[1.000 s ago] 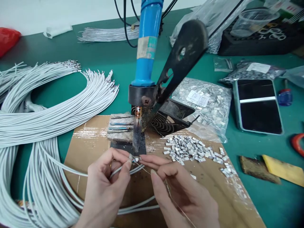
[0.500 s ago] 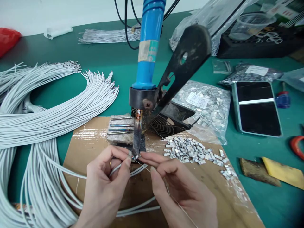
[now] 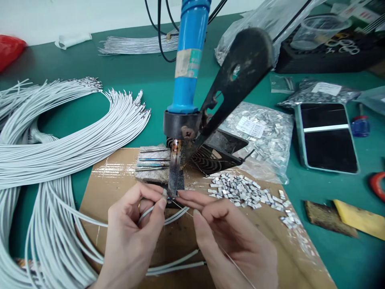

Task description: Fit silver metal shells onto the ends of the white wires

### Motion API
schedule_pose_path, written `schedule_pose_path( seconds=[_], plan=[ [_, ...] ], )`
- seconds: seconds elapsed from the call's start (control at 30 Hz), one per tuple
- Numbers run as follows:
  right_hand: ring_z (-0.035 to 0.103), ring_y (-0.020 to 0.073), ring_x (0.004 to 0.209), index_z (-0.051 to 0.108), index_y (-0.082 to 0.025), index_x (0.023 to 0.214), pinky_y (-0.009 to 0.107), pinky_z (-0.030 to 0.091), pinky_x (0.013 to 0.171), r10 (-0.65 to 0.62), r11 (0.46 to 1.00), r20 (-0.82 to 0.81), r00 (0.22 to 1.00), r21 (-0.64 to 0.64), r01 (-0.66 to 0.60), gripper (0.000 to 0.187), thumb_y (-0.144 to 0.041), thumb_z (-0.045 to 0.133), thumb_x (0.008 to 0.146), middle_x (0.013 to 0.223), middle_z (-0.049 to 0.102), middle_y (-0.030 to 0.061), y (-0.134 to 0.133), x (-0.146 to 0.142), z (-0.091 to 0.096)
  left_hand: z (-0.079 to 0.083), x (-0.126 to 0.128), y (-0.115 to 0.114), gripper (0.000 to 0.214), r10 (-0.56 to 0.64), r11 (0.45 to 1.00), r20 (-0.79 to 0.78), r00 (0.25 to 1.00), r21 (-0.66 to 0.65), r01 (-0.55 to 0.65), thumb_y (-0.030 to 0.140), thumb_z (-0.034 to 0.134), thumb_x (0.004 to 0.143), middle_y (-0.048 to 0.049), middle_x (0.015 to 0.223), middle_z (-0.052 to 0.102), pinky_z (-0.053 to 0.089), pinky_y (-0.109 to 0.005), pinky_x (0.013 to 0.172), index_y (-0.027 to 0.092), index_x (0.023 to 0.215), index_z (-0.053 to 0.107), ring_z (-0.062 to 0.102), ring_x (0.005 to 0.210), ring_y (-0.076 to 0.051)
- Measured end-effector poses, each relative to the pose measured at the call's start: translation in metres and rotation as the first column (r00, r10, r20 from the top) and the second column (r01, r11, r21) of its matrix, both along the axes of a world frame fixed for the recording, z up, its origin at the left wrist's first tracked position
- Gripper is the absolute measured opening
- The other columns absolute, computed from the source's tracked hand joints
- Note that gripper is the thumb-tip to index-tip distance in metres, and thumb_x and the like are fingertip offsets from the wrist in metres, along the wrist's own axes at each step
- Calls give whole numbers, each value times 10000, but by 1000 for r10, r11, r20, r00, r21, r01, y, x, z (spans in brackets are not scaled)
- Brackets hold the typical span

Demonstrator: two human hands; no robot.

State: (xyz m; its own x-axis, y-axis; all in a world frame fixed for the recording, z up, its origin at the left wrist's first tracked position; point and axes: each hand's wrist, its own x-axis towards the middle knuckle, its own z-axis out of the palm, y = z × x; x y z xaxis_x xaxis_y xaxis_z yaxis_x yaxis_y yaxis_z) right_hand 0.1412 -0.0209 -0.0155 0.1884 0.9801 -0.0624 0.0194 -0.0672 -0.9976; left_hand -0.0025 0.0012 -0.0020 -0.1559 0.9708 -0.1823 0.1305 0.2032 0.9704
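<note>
My left hand [image 3: 132, 233] pinches the end of a white wire [image 3: 147, 212] between thumb and forefinger, its tip under the soldering iron tip [image 3: 173, 180]. My right hand [image 3: 234, 241] is closed too, pinching a small metal piece beside the wire end and a thin strand of solder wire [image 3: 234, 265] that runs back over the palm. The blue-handled soldering iron [image 3: 188, 60] stands upright in a black metal stand [image 3: 234, 80]. Both fingertips meet just below the hot tip, over a brown cardboard sheet [image 3: 114, 180].
Bundles of white wires [image 3: 60, 136] fill the left of the green table. A heap of small metal terminals [image 3: 240, 190] lies on the cardboard, and a bag of them [image 3: 264, 132] behind. A phone [image 3: 326, 136], a yellow sponge [image 3: 359, 220] and red-handled pliers [image 3: 377, 184] lie at right.
Both hands have crept slightly up toward the iron tip, bringing the wire end and the small piece against it. Otherwise the scene is unchanged.
</note>
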Motion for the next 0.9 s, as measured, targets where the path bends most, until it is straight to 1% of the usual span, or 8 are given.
schedule_pose_path(
  seconds=[0.17, 0.37, 0.43, 0.53, 0.7, 0.77, 0.83, 0.9],
  plan=[
    [777, 205, 1063, 593, -254, 763, 298, 595, 937, -12, 1000, 16, 1000, 3, 12, 217, -165, 630, 958, 1120, 809, 38, -1, 0, 0, 3, 3, 0, 130, 66, 998, 25, 998, -6, -65, 122, 745, 837, -24, 897, 743, 495, -152, 573, 187, 732, 706, 658, 661, -99],
    [780, 201, 1072, 604, -252, 755, 273, 603, 909, -21, 1000, 8, 1000, 14, 21, 224, -143, 635, 948, 1112, 814, 35, -1, 0, 0, 10, 11, -1, 136, 178, 984, 65, 982, -43, -175, 154, 758, 810, -13, 860, 734, 421, -140, 519, 185, 687, 708, 576, 600, -71],
    [782, 215, 1076, 604, -248, 749, 284, 610, 901, -26, 1000, 3, 1000, 11, 26, 225, -146, 640, 946, 1114, 815, 46, -1, -1, 1, 11, 13, -1, 136, 178, 983, 74, 981, -48, -175, 156, 760, 804, -10, 860, 734, 422, -137, 523, 184, 681, 710, 579, 599, -69],
    [784, 207, 1065, 607, -246, 745, 272, 610, 896, -27, 1000, -2, 1000, 8, 27, 228, -152, 641, 949, 1105, 815, 39, 0, -2, 2, 10, 12, -1, 140, 172, 985, 67, 983, -37, -170, 155, 753, 814, -9, 865, 741, 441, -130, 541, 186, 684, 712, 608, 617, -72],
    [771, 133, 1066, 603, -264, 753, 195, 573, 936, -40, 999, -8, 999, 11, 40, 232, -156, 626, 957, 1101, 813, -40, 0, -4, 4, 5, 5, -1, 133, 93, 996, 18, 995, 8, -93, 131, 754, 823, -6, 874, 749, 451, -125, 533, 196, 712, 722, 613, 611, -70],
    [768, 105, 1056, 604, -271, 761, 164, 561, 937, -45, 999, -14, 999, 7, 45, 229, -162, 626, 961, 1105, 807, -64, 0, -4, 3, 3, 2, 0, 137, 85, 996, 17, 996, 14, -86, 126, 741, 839, -7, 890, 745, 473, -126, 569, 199, 724, 721, 637, 652, -77],
    [767, 98, 1050, 608, -272, 770, 158, 557, 936, -41, 999, -15, 999, 11, 41, 220, -166, 630, 962, 1116, 802, -67, 0, -4, 3, 2, 1, 0, 142, 66, 998, 6, 998, 18, -66, 131, 727, 861, -12, 905, 750, 487, -133, 597, 202, 737, 723, 650, 685, -86],
    [769, 105, 1040, 610, -271, 775, 172, 554, 942, -26, 999, -6, 1000, 19, 26, 213, -164, 635, 958, 1121, 804, -61, 0, -4, 2, 2, 1, 0, 138, 35, 999, -5, 999, 17, -35, 147, 728, 871, -14, 924, 757, 475, -133, 572, 203, 745, 727, 630, 653, -77]
  ],
)
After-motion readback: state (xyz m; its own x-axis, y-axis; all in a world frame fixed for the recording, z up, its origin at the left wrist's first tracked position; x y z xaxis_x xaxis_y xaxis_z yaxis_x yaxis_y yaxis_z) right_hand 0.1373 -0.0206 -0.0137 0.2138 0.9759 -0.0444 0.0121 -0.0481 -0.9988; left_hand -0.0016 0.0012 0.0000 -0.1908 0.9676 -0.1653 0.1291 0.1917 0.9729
